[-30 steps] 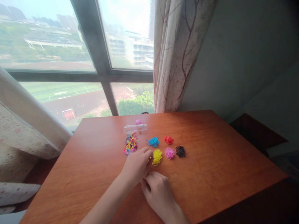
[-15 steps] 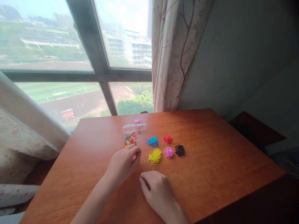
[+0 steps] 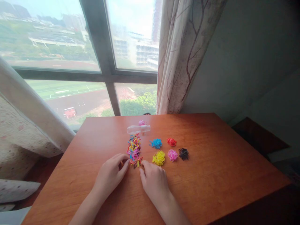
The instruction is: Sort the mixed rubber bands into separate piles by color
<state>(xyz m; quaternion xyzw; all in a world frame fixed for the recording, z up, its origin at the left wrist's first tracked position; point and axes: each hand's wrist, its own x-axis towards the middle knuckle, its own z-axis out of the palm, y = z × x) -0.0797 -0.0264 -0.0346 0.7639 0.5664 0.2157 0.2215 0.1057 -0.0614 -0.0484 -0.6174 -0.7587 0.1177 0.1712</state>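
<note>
A heap of mixed small rubber bands (image 3: 134,147) in many colours lies on the table between and beyond my hands. My left hand (image 3: 112,170) rests at the heap's near left side, its fingers curved with a gap above the thumb. On the near right side, my right hand (image 3: 154,178) lies low on the wood, index finger and thumb slightly apart, the index tip touching or almost touching the bands. Sorted piles stand to the right: blue bands (image 3: 156,143), yellow bands (image 3: 159,158), red bands (image 3: 172,142), pink bands (image 3: 172,155) and black bands (image 3: 183,153).
Behind the heap lies a clear plastic bag or tube (image 3: 138,129), with a pink-purple item (image 3: 142,122) just past it. The wooden table (image 3: 211,168) reaches the window, whose curtains (image 3: 178,62) hang on both sides.
My left hand has drawn back from over the heap to its near left side, uncovering the bands. My right hand has moved forward to the heap's near edge. The view has shifted slightly.
</note>
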